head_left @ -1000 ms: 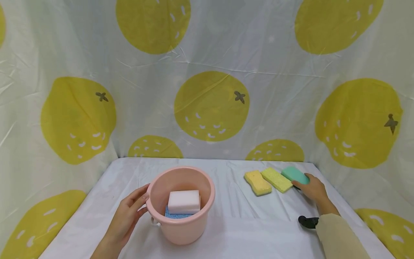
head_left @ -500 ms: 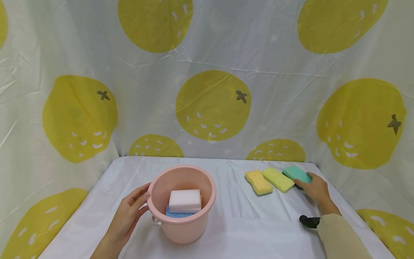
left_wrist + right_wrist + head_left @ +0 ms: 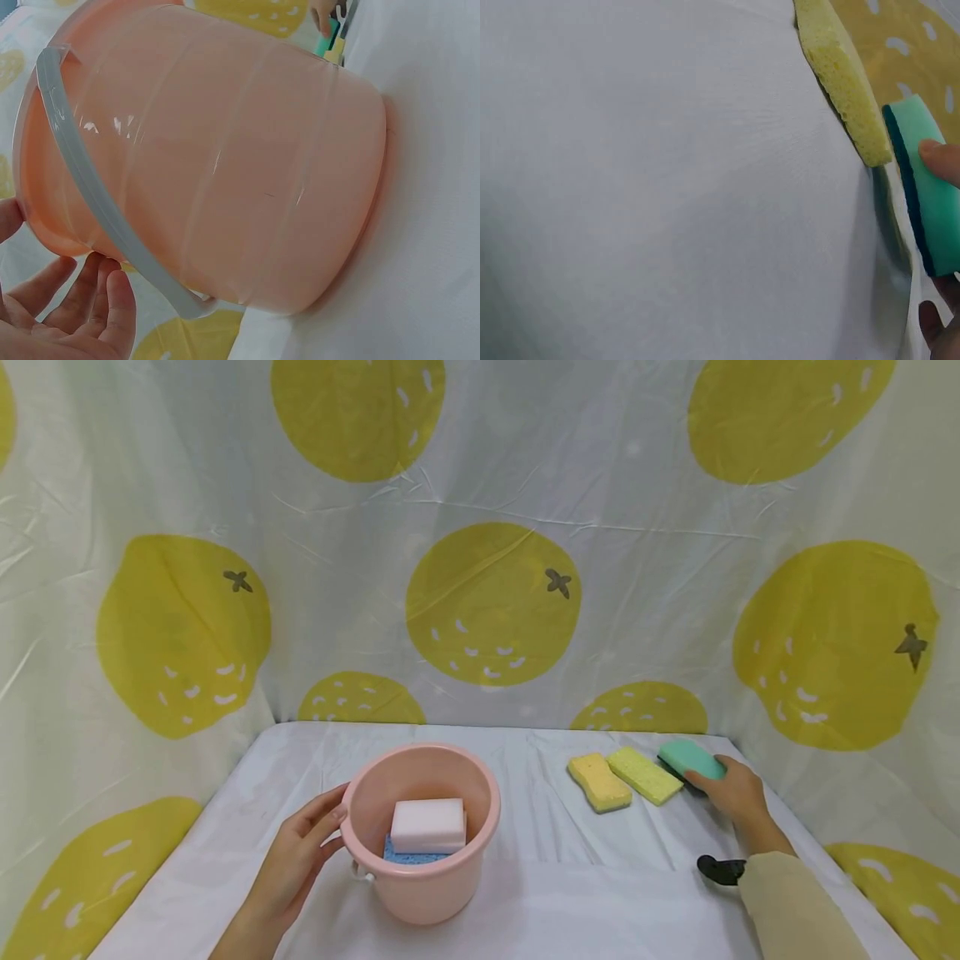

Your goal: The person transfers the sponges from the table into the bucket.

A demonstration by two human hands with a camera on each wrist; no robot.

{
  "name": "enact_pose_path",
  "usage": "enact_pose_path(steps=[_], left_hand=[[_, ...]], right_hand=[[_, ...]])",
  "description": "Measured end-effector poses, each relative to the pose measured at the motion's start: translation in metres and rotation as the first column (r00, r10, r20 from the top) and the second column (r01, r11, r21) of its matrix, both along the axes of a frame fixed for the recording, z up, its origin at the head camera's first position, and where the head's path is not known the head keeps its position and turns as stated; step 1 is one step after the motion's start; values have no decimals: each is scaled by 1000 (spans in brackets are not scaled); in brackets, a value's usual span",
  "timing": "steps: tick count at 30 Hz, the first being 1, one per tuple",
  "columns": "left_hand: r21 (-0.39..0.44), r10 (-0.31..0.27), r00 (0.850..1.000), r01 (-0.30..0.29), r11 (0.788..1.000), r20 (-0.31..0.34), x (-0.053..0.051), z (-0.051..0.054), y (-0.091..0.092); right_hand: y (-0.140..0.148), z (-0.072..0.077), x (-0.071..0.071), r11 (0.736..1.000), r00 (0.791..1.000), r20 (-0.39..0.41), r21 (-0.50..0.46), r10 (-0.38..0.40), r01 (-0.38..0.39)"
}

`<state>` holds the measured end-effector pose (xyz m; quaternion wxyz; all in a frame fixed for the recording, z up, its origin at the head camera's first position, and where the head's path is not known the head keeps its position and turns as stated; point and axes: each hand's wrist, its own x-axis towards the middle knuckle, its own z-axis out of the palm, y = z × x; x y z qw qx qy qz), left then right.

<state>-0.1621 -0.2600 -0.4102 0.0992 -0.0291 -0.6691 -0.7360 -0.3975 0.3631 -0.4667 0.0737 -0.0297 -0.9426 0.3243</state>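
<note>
In the head view a pink bucket [image 3: 420,893] stands upright on the white-covered table. My left hand [image 3: 288,860] holds its rim at the left side, thumb and fingers at the edge, as the left wrist view of that hand [image 3: 82,315] also shows. Inside lie a white block-shaped sponge [image 3: 429,825] and, under it, a blue sponge [image 3: 412,857]. At the right, my right hand [image 3: 735,789] pinches a green sponge [image 3: 693,758] with a dark scouring layer below. In the right wrist view that green sponge [image 3: 930,195] is tilted and appears slightly off the cloth.
A yellow wavy-edged sponge [image 3: 598,781] and a lime-yellow sponge [image 3: 645,774] lie left of the right hand. A black strap-like piece [image 3: 720,869] sticks out at the right wrist. A lemon-print curtain [image 3: 495,460] surrounds the table at the back and sides.
The green sponge has shifted slightly right in my right hand and tipped, showing more of its dark underside. My left hand and the bucket stay in place.
</note>
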Motion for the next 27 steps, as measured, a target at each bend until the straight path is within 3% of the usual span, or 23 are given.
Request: enact_pose_path(steps=[15, 27], left_hand=[[1, -6, 1000, 6, 1000, -9, 1, 0, 0], [-3, -7, 1000, 7, 1000, -9, 0, 1, 0]], right_hand=[[2, 17, 1, 997, 999, -7, 49, 51, -51], [-7, 27, 2, 994, 994, -67, 77, 86, -80]])
